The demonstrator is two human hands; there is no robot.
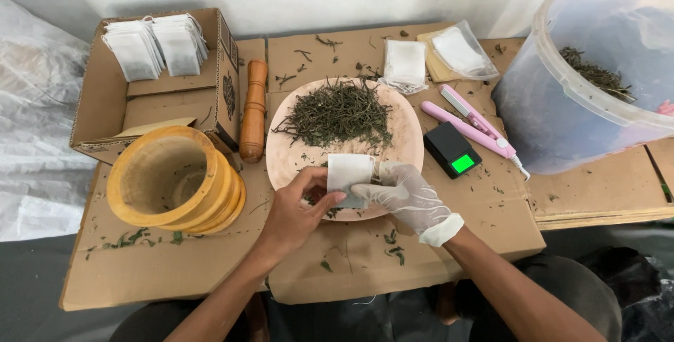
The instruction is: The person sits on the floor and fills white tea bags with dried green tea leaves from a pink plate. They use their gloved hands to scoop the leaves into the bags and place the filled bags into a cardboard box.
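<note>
A small white paper sachet (349,172) is held upright over the near rim of a round pinkish plate (407,138). My bare left hand (295,210) pinches its lower left edge. My right hand (407,198), in a thin clear glove, grips its right side with the fingers at the opening. A heap of dried dark green leaves (338,112) lies on the plate behind the sachet. Loose leaf bits are scattered under both hands.
A wooden mortar (172,182) lies on its side at left, a wooden pestle (253,110) beside it. A cardboard box (158,103) holds stacked sachets (154,45). At right are a pocket scale (453,151), a pink sealer (472,126), more sachets (406,62) and a large plastic tub (597,82) with leaves.
</note>
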